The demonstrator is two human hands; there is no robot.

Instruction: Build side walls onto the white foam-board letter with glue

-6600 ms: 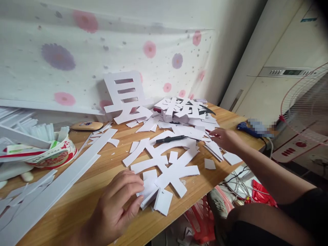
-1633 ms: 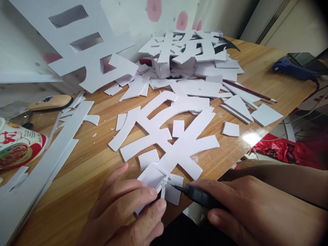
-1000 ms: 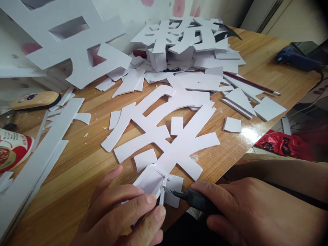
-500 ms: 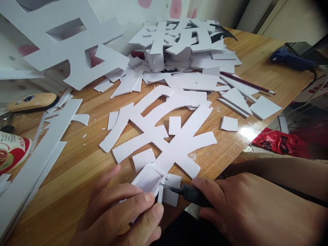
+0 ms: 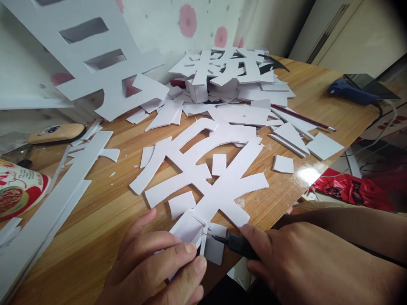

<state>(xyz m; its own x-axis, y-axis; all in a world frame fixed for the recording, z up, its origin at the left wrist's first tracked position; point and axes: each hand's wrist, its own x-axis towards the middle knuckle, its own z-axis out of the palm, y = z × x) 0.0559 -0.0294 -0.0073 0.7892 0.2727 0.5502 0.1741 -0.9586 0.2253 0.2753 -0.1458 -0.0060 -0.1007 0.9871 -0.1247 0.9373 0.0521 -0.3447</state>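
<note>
My left hand pinches a small white foam board piece with raised strip edges at the table's near edge. In my right hand is a black-handled craft knife, its thin tip touching or very near the strip seam beside my left fingertips. A square white offcut lies under the knife tip. Just beyond, a large white cut-out character rests flat on the table, its lower end against the held piece. My fingers hide part of the held piece.
White scraps and another cut-out character are piled at the back. A tall cut-out leans at the left, above a tan eraser-like block. Long strips, a paper cup, a pencil and a blue glue-gun-like tool also lie around.
My view has tilted up a little, so the table things appear lower and slightly shifted. Both hands keep nearly the same hold, with the knife tip still at the seam.
</note>
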